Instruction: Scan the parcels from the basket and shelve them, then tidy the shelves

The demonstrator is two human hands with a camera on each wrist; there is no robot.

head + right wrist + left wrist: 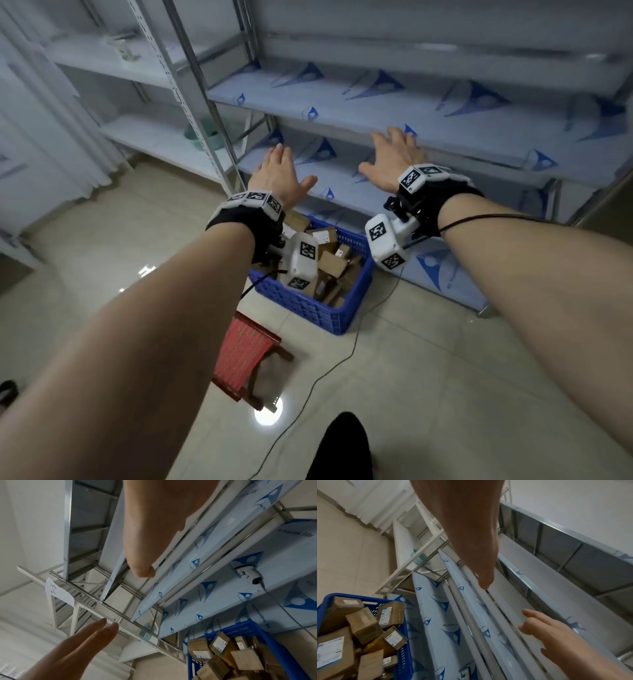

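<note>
A blue basket [308, 310] [403, 649] [248, 630] stands on the floor against the metal shelf rack [411, 113], piled with several brown cardboard parcels [332, 263] [363, 624] [200, 650] that carry white labels. My left hand [291, 164] [82, 642] and right hand [380, 150] [556, 635] reach forward above the basket with straight spread fingers, holding nothing. The right hand hovers at the front edge of a middle shelf. A white handheld scanner [247, 570] lies on the bottom shelf, to the right of the basket.
The shelves are covered in blue-and-white protective film. A red stool [246, 353] stands on the tiled floor in front of the basket, and a black cable [342, 359] runs past it. A second white rack [144, 68] at the left holds a teal object [202, 135].
</note>
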